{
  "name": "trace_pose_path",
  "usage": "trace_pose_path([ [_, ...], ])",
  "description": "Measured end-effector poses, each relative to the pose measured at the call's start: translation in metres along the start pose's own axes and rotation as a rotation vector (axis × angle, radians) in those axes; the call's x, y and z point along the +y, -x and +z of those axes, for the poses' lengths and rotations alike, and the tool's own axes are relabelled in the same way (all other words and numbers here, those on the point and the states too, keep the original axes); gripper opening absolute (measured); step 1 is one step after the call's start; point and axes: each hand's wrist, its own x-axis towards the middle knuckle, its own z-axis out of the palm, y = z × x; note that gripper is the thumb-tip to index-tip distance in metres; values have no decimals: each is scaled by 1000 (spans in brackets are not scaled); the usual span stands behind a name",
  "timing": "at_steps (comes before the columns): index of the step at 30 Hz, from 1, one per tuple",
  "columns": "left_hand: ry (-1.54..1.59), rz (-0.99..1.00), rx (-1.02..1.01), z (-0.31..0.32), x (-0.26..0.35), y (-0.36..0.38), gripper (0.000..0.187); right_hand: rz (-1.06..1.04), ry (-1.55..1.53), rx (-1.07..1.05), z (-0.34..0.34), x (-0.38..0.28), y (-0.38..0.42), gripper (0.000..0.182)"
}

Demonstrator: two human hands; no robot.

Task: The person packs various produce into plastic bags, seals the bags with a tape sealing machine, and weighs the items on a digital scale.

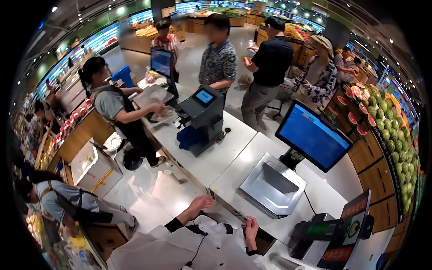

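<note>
1. We stand in a supermarket, behind a long white worktop [234, 148] in the produce section.
2. Nearest to us, our left hand [200, 204] rests at the near edge of the worktop, fingers loosely curled, its grip holding nothing.
3. Our right hand [250, 227] touches the same edge a little to the right; the fingers are bent, and we cannot tell if something small is pinched between them.
4. Just beyond the hands lies the steel weighing scale [272, 184]. Its plate is bare, so we judge that no weighing is in progress here.
5. Behind the scale stands a blue monitor [312, 135], and at the right a small label printer [321, 229] and a card display [348, 234].
6. Further along the worktop there is a second terminal [202, 119], where a co-worker in an apron [114, 105] handles a bag [162, 114] at another scale.
7. Customers [218, 60] wait on the far side, and watermelons [382, 121] fill the shelf at the right. Nothing blocks the way between our hands and the scale.
</note>
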Motion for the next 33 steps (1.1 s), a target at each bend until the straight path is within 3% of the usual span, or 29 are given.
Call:
trace_pose_path([
  [1,15,7,14,8,9,5,44,-53,61,14,1,-13,-1,20],
  [3,611,-203,-40,26,31,7,40,-226,182,-105,18,-60,1,25],
  [4,630,-201,-28,31,28,0,40,-330,261,-203,31,-94,1,28],
  [8,864,-200,-295,41,3,-14,54,-775,388,-590,110,-153,0,43],
  [9,886,-189,-344,45,-1,-10,56,-765,392,-609,122,-163,0,43],
  [11,893,-159,-395,50,-3,-6,59,-1147,643,-742,135,-182,-3,50],
  [16,871,-95,-433,60,5,-7,68,-1022,664,-694,126,-161,-34,53],
  [20,884,-224,-390,66,35,36,68,-916,689,-635,102,-148,-34,49],
  [22,960,-234,-523,66,40,40,68,-855,671,-600,89,-136,-31,48],
  [23,955,-243,-539,68,47,42,68,-644,532,-539,84,-131,-29,40],
  [24,872,-187,-502,72,64,47,66,-438,385,-466,79,-124,-28,35],
  [26,772,-147,-336,55,59,39,53,-414,465,-390,53,-89,-32,30],
  [27,749,-182,-358,40,47,30,53,-388,542,-342,41,-76,-31,32],
  [29,618,-52,-214,21,36,15,40,-305,469,-206,23,-78,-17,31],
  [33,391,-52,-231,28,54,17,35,-131,333,27,-5,-76,6,25],
])
